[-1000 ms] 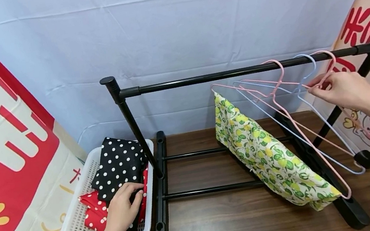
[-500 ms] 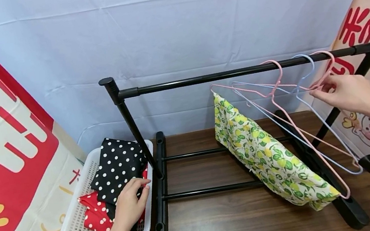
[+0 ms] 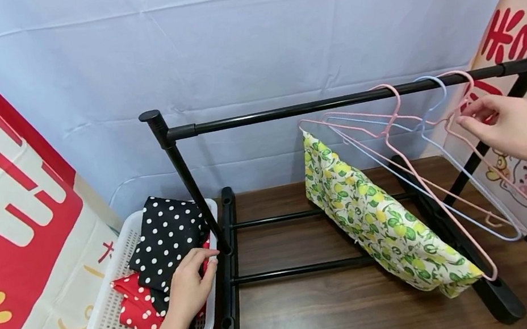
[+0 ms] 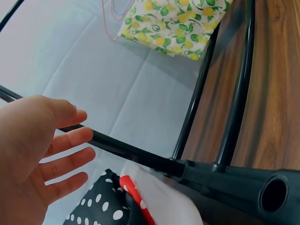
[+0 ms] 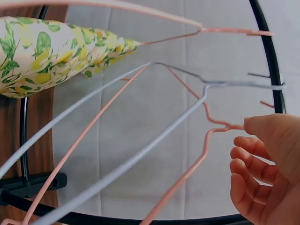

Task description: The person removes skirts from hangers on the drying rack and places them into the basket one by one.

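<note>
My left hand hovers over the right side of the white basket, fingers loosely bent and holding nothing. Inside lie a black cloth with white dots and a red cloth with white dots. By the hook of the rearmost pink hanger, my right hand has its thumb and fingers slightly apart. In the right wrist view, the thumb covers part of that hook. A blue hanger and another pink hanger hang beside it; the nearer pink one carries a lemon-print cloth.
The black rack's top bar crosses the table, with a post rising by the basket. Two low rails join its feet. Wooden tabletop shows beneath; printed panels flank both sides.
My right hand has shifted right, and its pinch on the rear pink hanger has loosened. That hanger has swung slightly. My left hand has drifted right, off the dotted cloth.
</note>
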`<state>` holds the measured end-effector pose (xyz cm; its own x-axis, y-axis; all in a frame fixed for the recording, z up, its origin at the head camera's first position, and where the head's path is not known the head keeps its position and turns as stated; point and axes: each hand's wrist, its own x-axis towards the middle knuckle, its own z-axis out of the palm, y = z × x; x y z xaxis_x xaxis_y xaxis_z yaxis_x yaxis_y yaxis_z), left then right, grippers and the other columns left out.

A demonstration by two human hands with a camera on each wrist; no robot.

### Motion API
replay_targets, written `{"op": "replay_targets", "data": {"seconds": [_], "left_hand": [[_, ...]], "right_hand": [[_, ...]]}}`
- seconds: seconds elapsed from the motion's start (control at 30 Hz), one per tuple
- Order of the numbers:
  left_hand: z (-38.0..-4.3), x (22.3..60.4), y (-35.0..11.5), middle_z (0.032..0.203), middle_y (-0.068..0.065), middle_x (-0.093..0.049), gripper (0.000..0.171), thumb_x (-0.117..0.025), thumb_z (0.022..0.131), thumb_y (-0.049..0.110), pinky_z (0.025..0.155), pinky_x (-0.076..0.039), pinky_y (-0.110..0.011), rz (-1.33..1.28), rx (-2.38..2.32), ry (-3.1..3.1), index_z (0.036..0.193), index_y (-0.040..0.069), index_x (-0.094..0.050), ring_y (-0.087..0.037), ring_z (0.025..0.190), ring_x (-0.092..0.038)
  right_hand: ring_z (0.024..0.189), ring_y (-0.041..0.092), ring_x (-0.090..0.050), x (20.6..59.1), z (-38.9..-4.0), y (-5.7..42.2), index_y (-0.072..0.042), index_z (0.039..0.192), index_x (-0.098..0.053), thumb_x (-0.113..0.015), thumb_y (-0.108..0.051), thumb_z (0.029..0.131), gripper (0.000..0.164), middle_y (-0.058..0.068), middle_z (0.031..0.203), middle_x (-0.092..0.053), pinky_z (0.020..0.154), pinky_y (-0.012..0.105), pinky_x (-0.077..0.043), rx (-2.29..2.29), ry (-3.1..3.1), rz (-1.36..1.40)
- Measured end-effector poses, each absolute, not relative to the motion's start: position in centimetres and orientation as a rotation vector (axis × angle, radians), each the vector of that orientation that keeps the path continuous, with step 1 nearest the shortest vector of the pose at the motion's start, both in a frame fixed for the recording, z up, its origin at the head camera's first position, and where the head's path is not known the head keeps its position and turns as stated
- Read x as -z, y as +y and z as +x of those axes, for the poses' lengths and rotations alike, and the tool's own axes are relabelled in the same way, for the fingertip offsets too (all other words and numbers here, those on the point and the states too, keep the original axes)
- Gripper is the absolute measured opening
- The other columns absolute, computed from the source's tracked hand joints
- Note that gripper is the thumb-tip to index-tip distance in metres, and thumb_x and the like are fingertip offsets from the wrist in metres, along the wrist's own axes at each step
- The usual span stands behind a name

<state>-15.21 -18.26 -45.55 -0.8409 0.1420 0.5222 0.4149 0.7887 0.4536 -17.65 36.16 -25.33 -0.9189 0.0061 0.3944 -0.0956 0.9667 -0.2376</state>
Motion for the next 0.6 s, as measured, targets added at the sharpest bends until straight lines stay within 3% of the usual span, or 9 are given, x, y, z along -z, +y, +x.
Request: {"op": "replay_targets", "data": {"seconds": [0.27,0.5,0.6], "left_hand": [[-15.5,45.5,-17.5,0.094,0.007,-0.062,0.012,-0.066,0.082,0.011,0.063,-0.046,-0.029,-0.37,0.839,-2.48,0.093,0.017,-0.069,-0.009,0.077,-0.056],[-15.8,45.4,-16.9,0.097,0.004,-0.063,0.012,-0.064,0.085,0.015,0.075,-0.05,-0.034,-0.353,0.877,-2.498,0.095,0.019,-0.068,-0.012,0.087,-0.058],[-15.9,45.4,-16.7,0.097,0.005,-0.063,0.012,-0.064,0.085,0.015,0.073,-0.049,-0.034,-0.354,0.884,-2.497,0.095,0.02,-0.068,-0.012,0.086,-0.056]], "right_hand": [[0.055,0.025,-0.051,24.8,-16.5,34.5,0.0,0.091,-0.062,-0.058,-0.023,0.088,0.023,0.018,0.073,-0.062,0.042,0.025,-0.033,-0.363,-2.625,0.121],[0.062,0.03,-0.056,24.7,-16.0,32.9,-0.005,0.091,-0.064,-0.06,-0.022,0.088,0.019,0.016,0.075,-0.064,0.044,0.025,-0.033,-0.352,-2.597,0.173],[0.06,0.028,-0.057,24.6,-15.9,32.2,-0.007,0.09,-0.065,-0.06,-0.023,0.087,0.018,0.014,0.075,-0.065,0.044,0.026,-0.033,-0.335,-2.586,0.206]]}}
